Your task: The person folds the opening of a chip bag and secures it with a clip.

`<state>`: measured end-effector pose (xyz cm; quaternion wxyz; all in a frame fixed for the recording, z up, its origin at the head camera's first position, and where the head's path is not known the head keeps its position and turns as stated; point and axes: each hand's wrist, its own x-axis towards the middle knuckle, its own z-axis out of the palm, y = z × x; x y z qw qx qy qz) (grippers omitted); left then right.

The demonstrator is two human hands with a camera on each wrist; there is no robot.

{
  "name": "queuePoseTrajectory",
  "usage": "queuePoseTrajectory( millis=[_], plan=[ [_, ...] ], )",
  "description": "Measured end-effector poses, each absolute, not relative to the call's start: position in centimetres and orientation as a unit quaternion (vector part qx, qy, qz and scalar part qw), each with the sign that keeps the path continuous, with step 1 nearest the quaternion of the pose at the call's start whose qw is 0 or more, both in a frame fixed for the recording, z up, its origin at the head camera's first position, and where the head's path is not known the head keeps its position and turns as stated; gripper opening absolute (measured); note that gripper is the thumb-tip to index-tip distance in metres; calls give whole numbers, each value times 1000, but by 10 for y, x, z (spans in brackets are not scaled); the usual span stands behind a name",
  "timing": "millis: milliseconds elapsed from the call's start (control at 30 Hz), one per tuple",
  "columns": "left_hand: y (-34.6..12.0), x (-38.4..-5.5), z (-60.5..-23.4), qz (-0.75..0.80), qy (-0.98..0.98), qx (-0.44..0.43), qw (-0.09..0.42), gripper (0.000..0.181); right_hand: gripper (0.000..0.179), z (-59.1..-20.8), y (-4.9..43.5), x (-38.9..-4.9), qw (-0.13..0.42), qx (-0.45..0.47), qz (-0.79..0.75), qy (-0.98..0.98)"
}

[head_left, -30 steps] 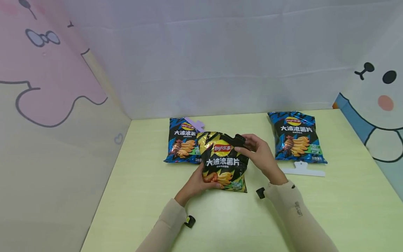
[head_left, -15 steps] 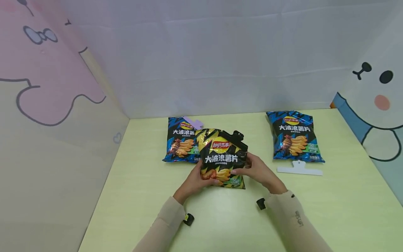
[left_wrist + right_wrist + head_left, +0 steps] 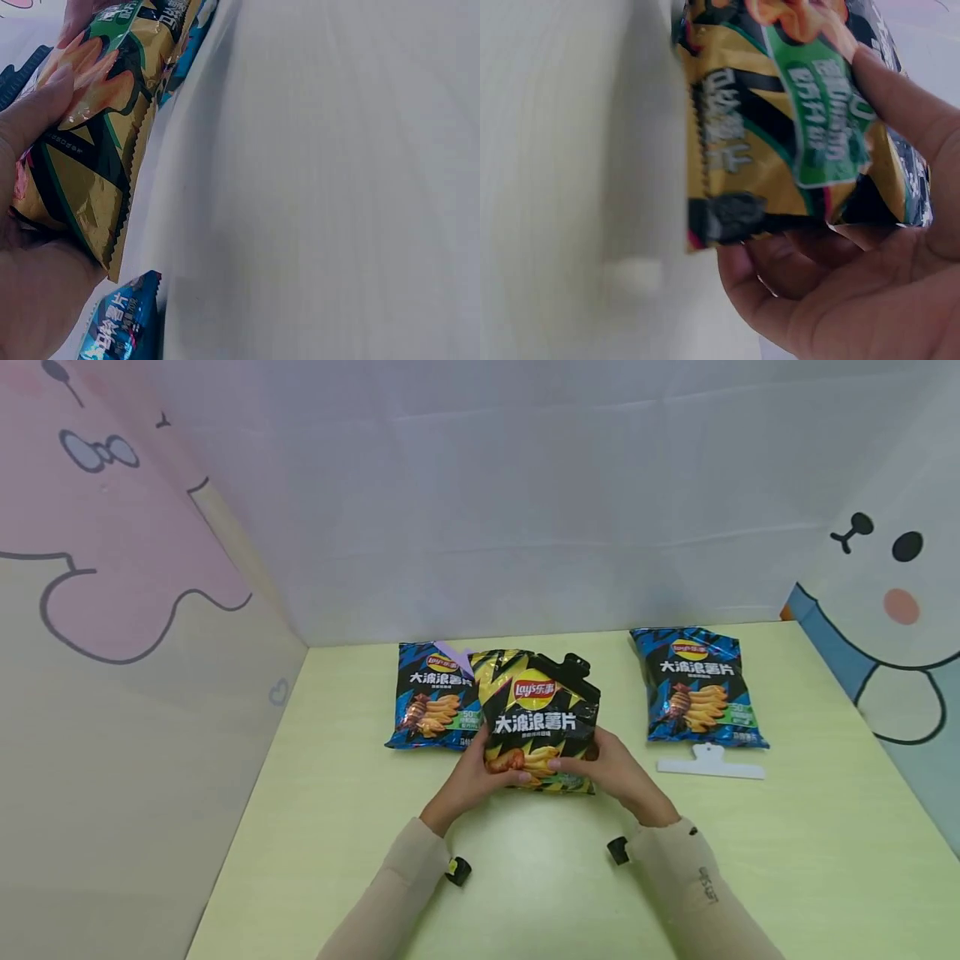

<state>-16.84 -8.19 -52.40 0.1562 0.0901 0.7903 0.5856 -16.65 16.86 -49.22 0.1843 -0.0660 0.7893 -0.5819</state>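
Both hands hold a black-and-yellow bag of potato chips by its lower sides, its printed front facing me. A black bag clip sits slanted across the bag's top right corner. My left hand grips the left side, thumb over the front; in the left wrist view the bag's crimped bottom edge points toward the table. On the opposite side my right hand has its thumb on the front and fingers curled behind, as the right wrist view also shows.
A blue-and-black chip bag with a purple clip on its top corner lies behind the held bag to the left. Another blue chip bag lies at the back right, a white clip just in front of it. White curtain hangs behind the table.
My right hand has let go of the black clip and moved down to the bag's lower right side. The held bag has shifted slightly up and away from me.
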Motion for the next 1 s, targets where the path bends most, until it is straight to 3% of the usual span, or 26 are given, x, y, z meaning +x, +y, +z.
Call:
queuePoseTrajectory(
  millis=[400, 633, 1000],
  plan=[
    [-71, -190, -508, 591, 790, 83, 138, 102, 70, -479, 172, -182, 129, -37, -578, 805],
    [-67, -208, -501, 608, 780, 89, 117, 93, 69, -471, 169, -194, 99, -31, -601, 793],
    [-64, -219, -496, 621, 773, 72, 109, 87, 80, -471, 166, -201, 91, -31, -585, 805]
  ],
)
